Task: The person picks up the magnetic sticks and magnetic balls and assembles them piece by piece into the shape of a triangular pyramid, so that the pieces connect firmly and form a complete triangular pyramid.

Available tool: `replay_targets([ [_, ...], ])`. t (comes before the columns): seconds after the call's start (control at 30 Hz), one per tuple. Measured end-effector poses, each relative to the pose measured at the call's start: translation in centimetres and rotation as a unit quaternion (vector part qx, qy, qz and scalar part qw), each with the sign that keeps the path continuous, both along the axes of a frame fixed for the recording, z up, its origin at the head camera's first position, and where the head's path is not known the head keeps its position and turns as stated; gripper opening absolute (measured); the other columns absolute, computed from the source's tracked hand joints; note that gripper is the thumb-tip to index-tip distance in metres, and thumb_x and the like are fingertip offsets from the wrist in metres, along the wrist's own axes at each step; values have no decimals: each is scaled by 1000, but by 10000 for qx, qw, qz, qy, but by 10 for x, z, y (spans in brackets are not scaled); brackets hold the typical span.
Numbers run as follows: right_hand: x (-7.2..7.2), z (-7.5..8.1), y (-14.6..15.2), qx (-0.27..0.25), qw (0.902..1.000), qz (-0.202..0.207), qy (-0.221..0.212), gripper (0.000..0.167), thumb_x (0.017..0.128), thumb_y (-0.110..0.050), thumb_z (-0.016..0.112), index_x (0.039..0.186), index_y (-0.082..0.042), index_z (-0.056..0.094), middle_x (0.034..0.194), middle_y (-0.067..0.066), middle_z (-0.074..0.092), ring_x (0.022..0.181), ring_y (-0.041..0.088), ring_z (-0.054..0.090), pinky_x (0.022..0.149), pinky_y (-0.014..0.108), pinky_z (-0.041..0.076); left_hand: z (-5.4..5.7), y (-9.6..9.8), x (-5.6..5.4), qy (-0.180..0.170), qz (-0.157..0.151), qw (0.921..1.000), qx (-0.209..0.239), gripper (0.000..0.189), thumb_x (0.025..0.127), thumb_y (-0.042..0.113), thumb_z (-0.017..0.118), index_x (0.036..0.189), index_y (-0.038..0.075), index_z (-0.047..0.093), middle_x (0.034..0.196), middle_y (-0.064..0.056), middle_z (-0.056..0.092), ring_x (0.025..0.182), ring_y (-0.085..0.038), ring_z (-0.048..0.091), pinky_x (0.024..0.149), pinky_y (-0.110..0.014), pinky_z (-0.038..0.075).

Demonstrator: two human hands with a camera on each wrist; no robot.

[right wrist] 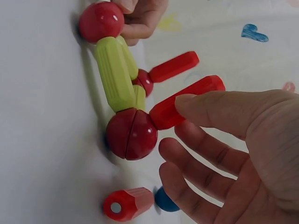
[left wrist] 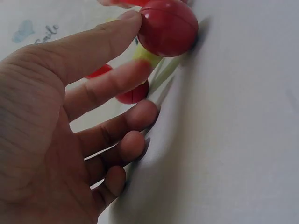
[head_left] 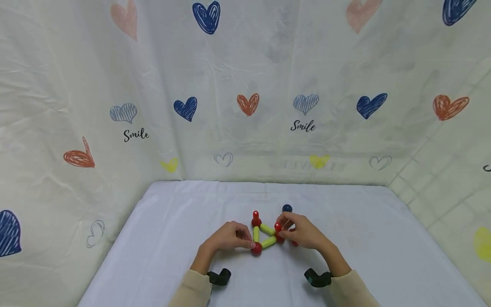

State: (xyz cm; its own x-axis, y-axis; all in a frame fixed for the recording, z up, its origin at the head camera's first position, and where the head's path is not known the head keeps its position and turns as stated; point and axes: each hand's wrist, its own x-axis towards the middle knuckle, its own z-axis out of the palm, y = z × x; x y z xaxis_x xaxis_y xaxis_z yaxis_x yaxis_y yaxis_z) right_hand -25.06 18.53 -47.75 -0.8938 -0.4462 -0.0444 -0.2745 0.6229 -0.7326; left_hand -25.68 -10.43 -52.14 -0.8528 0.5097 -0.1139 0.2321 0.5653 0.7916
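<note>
A triangle of yellow-green magnetic rods (head_left: 269, 242) joined by red balls lies flat on the white table. My left hand (head_left: 232, 236) holds the near-left red ball (left wrist: 169, 28), thumb tip against its side and index finger beside it. A red rod (right wrist: 187, 103) stands up from the right-hand red ball (right wrist: 132, 134); my right hand (head_left: 303, 231) pinches this rod near its top, the other fingers loosely bent. Another red rod (head_left: 255, 215) rises from the far red ball (head_left: 256, 222), touched by neither hand.
Beside the right hand a loose red rod (right wrist: 131, 203) lies on the table, its metal end showing. A dark blue ball (head_left: 287, 208) sits just beyond that hand. Heart-printed cloth (head_left: 245, 140) hangs behind the white tabletop (head_left: 153, 256).
</note>
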Motion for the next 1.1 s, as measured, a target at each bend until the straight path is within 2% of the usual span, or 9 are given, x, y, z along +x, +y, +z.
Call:
replay_targets([
  [0.07,-1,1,3,14,10000,-24,15,18,93,-14,73,109,-17,64,102,-1,68,97,18,63,75,28,57,0,1,0,75,109,9999,-86,33,79,45,86,94,22,67,81,6,64,76,-9,56,68,-25,46],
  [0.17,-2,3,8,30,9999,-112,21,17,94,-12,71,109,-15,64,101,1,67,96,19,63,74,28,56,1,4,1,84,356,9991,-203,59,74,47,90,114,18,56,87,3,63,74,-12,55,66,-27,45],
  [0.3,-3,5,17,159,9995,-267,85,16,95,-12,70,111,-11,64,99,1,66,92,18,62,73,27,54,2,8,2,37,522,9980,-356,93,71,50,91,145,23,41,95,1,62,75,-15,55,65,-29,45],
  [0.4,-4,5,23,285,9990,-337,3,17,96,-13,68,112,-8,65,96,1,64,88,18,60,71,29,52,2,9,2,79,467,9978,-462,103,70,52,91,155,27,38,97,2,60,81,-14,55,67,-30,45],
  [0.6,-6,1,33,546,9971,-331,-425,21,95,-15,69,115,-11,66,92,3,63,82,19,57,69,33,49,1,9,1,150,372,9979,-499,94,73,56,87,151,23,47,96,2,60,84,-13,55,68,-29,45],
  [0.73,-8,-7,35,697,9954,-259,-597,23,95,-15,69,117,-14,67,88,2,63,78,19,57,67,34,48,-2,7,0,201,420,9981,-415,72,80,57,80,139,25,53,92,3,60,77,-13,55,65,-29,45],
  [0.83,-10,-12,36,710,9951,-203,-661,24,95,-14,70,118,-14,67,85,2,62,75,19,57,66,33,48,-5,5,-1,257,433,9983,-288,52,86,52,76,127,27,57,90,4,61,73,-12,55,63,-27,45],
  [0.9,-10,-14,35,710,9953,-146,-636,25,94,-14,71,119,-13,67,84,3,62,74,18,57,65,32,48,-6,4,-1,320,394,9986,-178,44,89,46,75,125,27,59,88,4,61,72,-11,55,62,-26,46],
  [1.1,-10,-18,30,844,9936,-374,-649,27,90,-19,77,115,-17,67,82,3,60,72,19,56,64,32,47,-7,2,-3,545,238,9982,-61,39,92,30,75,129,27,65,88,5,61,76,-9,55,65,-24,46],
])
